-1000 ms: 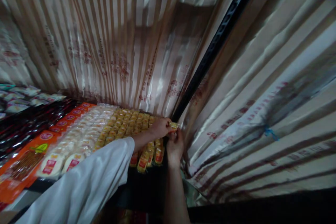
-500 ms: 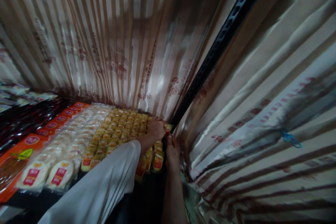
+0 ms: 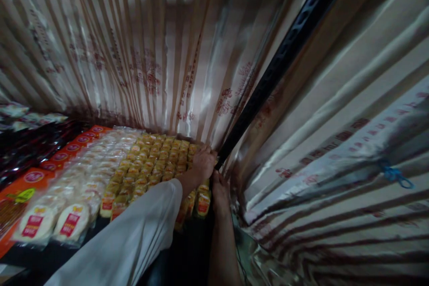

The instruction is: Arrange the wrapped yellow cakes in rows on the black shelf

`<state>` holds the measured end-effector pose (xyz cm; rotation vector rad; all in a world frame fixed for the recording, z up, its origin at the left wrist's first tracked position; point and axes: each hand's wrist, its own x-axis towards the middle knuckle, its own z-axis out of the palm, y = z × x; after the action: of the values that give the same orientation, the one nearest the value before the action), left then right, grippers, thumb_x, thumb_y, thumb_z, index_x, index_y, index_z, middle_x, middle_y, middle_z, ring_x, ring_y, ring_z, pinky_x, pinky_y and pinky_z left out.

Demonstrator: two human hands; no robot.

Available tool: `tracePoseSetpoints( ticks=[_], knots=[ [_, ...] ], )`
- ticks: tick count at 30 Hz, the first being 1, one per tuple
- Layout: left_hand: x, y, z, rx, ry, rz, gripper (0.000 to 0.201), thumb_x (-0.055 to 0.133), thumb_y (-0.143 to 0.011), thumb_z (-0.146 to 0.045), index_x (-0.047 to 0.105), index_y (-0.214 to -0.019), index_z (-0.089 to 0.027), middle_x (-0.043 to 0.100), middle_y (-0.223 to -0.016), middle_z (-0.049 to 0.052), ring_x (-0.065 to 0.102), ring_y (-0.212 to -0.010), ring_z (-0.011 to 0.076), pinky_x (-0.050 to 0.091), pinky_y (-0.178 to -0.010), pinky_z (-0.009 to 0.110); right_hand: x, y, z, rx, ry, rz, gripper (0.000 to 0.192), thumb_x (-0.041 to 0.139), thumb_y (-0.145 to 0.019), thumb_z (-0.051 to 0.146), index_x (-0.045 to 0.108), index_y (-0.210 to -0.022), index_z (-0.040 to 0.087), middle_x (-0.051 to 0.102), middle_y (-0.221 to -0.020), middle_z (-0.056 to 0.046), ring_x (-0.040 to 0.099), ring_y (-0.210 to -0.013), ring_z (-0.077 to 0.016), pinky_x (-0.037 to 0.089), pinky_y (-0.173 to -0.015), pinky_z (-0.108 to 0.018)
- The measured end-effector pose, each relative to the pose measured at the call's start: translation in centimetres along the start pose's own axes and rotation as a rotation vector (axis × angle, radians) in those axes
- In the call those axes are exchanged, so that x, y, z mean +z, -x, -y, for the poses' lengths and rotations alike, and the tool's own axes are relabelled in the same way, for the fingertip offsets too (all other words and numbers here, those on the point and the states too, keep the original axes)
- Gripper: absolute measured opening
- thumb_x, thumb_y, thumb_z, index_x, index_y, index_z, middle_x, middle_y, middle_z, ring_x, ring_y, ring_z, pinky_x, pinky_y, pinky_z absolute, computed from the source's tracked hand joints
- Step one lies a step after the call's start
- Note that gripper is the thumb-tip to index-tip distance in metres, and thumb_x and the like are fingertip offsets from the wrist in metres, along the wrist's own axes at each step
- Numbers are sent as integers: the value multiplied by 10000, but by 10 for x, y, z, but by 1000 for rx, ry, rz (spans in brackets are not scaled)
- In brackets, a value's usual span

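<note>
My left hand (image 3: pixel 203 163), in a white sleeve (image 3: pixel 134 232), reaches over the far right corner of the rows of yellow snack packets (image 3: pixel 157 156). Its fingers are curled around a small yellow snack packet, of which only a sliver shows past the fingertips. Close beside it, my right hand (image 3: pixel 221 190) is at the right edge of the rows, near the foot of a black slotted post (image 3: pixel 258 94). The right fingers are bent together; whatever they hold is hidden. A yellow packet with a red label (image 3: pixel 203 203) lies at the near end of the last row.
Left of the yellow packets lie clear-wrapped round white cakes (image 3: pixel 72 221), orange bags (image 3: pixel 23 187) and dark shiny packs (image 3: pixel 43 140). Pleated printed sheeting (image 3: pixel 150 53) hangs behind and to the right. A blue tie (image 3: pixel 397 174) is knotted in it.
My left hand has shifted slightly and covers more of the yellow packet that showed between my hands. My right hand stays almost in place. The view has turned a little.
</note>
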<state>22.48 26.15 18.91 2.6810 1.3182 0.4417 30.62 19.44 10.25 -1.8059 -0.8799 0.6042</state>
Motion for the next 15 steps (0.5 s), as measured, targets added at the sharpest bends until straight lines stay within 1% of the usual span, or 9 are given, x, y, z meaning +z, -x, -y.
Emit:
tracePoseSetpoints(
  ticks=[3, 6, 8, 11, 13, 15],
  knots=[
    [3, -3, 2, -9, 6, 2, 260, 409, -824, -152, 599, -1002, -156, 581, -1013, 84, 449, -1044, 224, 375, -888, 355, 2, -2, -4, -18, -24, 9, 485, 391, -787, 507, 662, -1035, 190, 685, -988, -73, 587, -972, -215, 414, -830, -300],
    [5, -1, 2, -31, 8, -8, 243, 427, -809, -142, 619, -959, -124, 585, -1017, 109, 454, -1056, 249, 381, -883, 373, 4, -3, -8, -33, -35, 8, 470, 384, -786, 486, 647, -1057, 206, 685, -993, -57, 583, -975, -202, 419, -820, -291],
    [4, 2, 1, -33, 12, -22, 244, 421, -810, -135, 624, -943, -120, 589, -1023, 111, 472, -1042, 242, 389, -880, 366, 6, -4, -10, -25, -42, -5, 467, 388, -780, 478, 644, -1056, 200, 685, -991, -58, 588, -959, -199, 424, -809, -289],
    [-1, 11, 0, -12, 28, -65, 292, 416, -813, -135, 588, -1048, -142, 595, -1033, 88, 491, -1030, 215, 398, -886, 333, 8, -3, -9, -19, -52, -29, 459, 403, -768, 468, 655, -1026, 184, 691, -959, -64, 599, -919, -200, 432, -790, -292],
    [-7, 17, 0, 4, 34, -99, 337, 458, -792, -155, 551, -1115, -146, 582, -1069, 85, 476, -1063, 218, 394, -906, 319, 8, -1, -6, -51, -59, -50, 449, 410, -763, 461, 667, -993, 173, 696, -928, -69, 604, -898, -205, 435, -783, -303],
    [-13, 26, -2, 17, 52, -133, 355, 490, -774, -176, 545, -1124, -150, 554, -1134, 86, 453, -1103, 220, 382, -939, 314, 5, 3, 0, -90, -67, -64, 445, 410, -764, 459, 673, -969, 164, 695, -916, -76, 605, -891, -213, 436, -783, -318]
  ],
)
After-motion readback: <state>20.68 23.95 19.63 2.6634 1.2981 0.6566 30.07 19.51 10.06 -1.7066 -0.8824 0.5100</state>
